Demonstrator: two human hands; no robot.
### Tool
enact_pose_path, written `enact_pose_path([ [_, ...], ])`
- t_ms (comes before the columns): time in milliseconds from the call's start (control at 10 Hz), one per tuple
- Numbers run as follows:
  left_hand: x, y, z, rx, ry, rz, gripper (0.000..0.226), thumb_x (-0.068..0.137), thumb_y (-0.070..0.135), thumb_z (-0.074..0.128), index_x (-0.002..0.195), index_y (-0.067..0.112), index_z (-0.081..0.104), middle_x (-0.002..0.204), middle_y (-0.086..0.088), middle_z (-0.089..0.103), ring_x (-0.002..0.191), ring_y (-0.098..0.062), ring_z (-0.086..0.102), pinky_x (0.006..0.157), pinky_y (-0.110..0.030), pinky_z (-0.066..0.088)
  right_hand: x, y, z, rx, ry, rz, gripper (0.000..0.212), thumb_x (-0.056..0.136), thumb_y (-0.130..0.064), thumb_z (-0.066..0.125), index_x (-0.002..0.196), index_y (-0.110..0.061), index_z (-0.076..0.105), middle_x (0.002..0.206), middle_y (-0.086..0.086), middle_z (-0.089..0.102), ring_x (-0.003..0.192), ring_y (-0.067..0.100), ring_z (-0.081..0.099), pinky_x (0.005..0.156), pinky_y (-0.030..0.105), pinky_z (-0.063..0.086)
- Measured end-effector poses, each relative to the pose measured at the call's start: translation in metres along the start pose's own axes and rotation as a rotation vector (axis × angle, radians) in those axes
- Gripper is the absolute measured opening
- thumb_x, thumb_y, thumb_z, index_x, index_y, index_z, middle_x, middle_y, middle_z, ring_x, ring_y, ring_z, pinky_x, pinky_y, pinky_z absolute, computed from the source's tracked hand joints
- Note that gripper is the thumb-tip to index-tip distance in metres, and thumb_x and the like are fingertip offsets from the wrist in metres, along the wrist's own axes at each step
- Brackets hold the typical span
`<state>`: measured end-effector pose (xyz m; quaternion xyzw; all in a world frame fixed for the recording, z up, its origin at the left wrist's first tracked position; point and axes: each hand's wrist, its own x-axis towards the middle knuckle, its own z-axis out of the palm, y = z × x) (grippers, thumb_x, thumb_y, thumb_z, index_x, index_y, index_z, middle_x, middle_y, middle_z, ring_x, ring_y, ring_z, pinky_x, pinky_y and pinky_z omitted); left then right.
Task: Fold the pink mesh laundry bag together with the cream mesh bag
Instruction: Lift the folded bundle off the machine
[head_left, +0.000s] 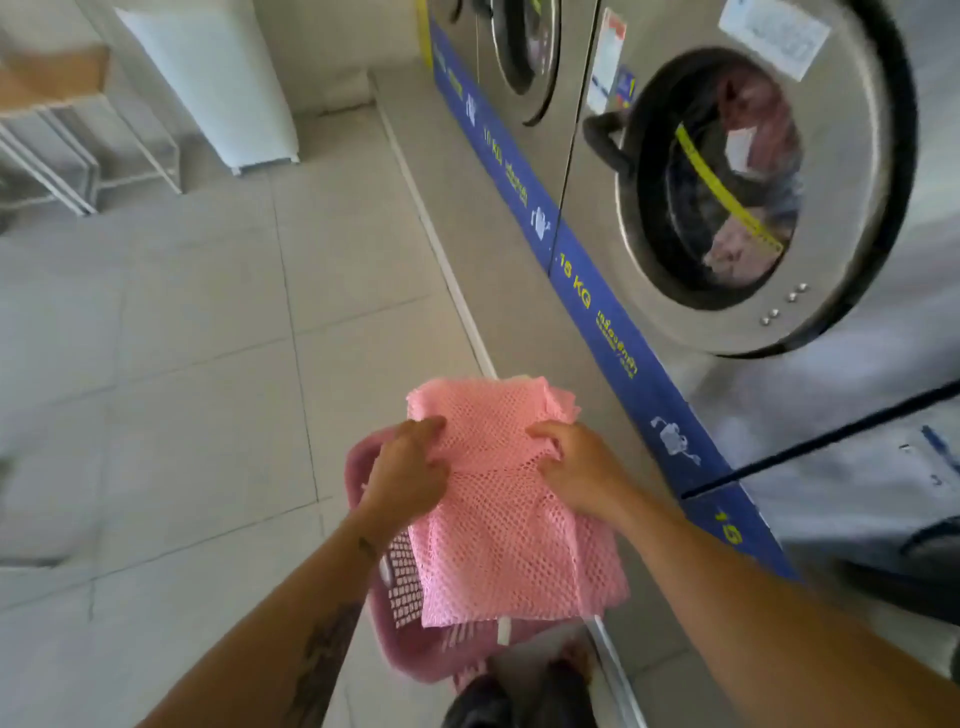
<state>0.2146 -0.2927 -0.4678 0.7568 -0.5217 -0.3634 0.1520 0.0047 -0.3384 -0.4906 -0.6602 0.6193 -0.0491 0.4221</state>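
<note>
Holding the pink mesh laundry bag (498, 499) in mid-air above a pink laundry basket (395, 639), the person has both hands pinched into the mesh across its middle. The left hand (410, 467) has its grip closed on a gathered crease at the left side; the right hand (576, 467) has its grip closed on the right side, fingers curled under the cloth. The pink bag already lies in a rough rectangle of more than one layer, so the fold looks partly done. A thin pale edge peeking out at the far top right (566, 397) may be the cream mesh bag tucked underneath, though it is too slight to be sure. As I judge it, at least one more fold across the pinched line remains, and then squaring up the corners.

The near edge of the bag hangs loose and a little skewed, with a small white tag (503, 631) hanging at the bottom. The far corners are uneven, the right one ruffled. To the left, the tiled floor (182, 338) is open and gives plenty of room for swinging the cloth. To the right, the washing machine (753, 182) and its blue base strip (623, 364) stand near, so room is tighter on that side.
</note>
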Motion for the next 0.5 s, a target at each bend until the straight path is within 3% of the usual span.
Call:
enact_pose_path([
  [100, 0.022, -0.032, 0.039, 0.044, -0.068, -0.033, 0.055, 0.088, 0.01, 0.057, 0.14, 0.023, 0.046, 0.142, -0.003, 0.048, 0.127, -0.023, 0.05, 0.105, -0.034, 0.043, 0.022, 0.035, 0.036, 0.045, -0.069, 0.054, 0.049, 0.082, -0.007, 0.057, 0.128, -0.023, 0.061, 0.129, 0.006, 0.063, 0.112, 0.018, 0.061, 0.093, 0.019, 0.041],
  [200, 0.049, -0.066, 0.087, 0.117, -0.117, -0.051, 0.054, 0.088, 0.005, 0.056, 0.139, 0.02, 0.047, 0.137, -0.002, 0.048, 0.123, -0.017, 0.046, 0.096, -0.022, 0.033, 0.047, 0.077, 0.077, 0.107, -0.12, 0.104, 0.05, 0.086, -0.005, 0.053, 0.133, -0.022, 0.057, 0.138, 0.004, 0.057, 0.089, 0.009, 0.063, 0.077, 0.02, 0.051],
  [300, 0.074, -0.087, 0.118, 0.13, -0.139, -0.064, 0.054, 0.088, 0.002, 0.055, 0.139, 0.019, 0.047, 0.134, -0.002, 0.05, 0.113, -0.01, 0.043, 0.092, -0.02, 0.032, 0.071, 0.102, 0.103, 0.125, -0.142, 0.133, 0.049, 0.088, -0.004, 0.051, 0.134, -0.02, 0.055, 0.134, 0.004, 0.056, 0.07, 0.006, 0.061, 0.058, 0.021, 0.053],
  [400, 0.099, -0.112, 0.15, 0.135, -0.167, -0.105, 0.056, 0.089, 0.002, 0.053, 0.142, 0.019, 0.044, 0.136, -0.001, 0.047, 0.109, -0.007, 0.038, 0.09, -0.019, 0.034, 0.102, 0.131, 0.141, 0.136, -0.199, 0.135, 0.05, 0.088, -0.005, 0.048, 0.135, -0.021, 0.053, 0.14, 0.009, 0.052, 0.073, 0.016, 0.067, 0.046, 0.021, 0.044],
  [500, 0.116, -0.129, 0.167, 0.129, -0.173, -0.126, 0.057, 0.09, 0.004, 0.054, 0.144, 0.019, 0.041, 0.139, -0.001, 0.044, 0.112, -0.009, 0.04, 0.092, -0.02, 0.036, 0.123, 0.145, 0.163, 0.151, -0.244, 0.134, 0.052, 0.089, -0.005, 0.048, 0.137, -0.022, 0.049, 0.143, 0.009, 0.049, 0.06, 0.012, 0.064, 0.042, 0.022, 0.043],
])
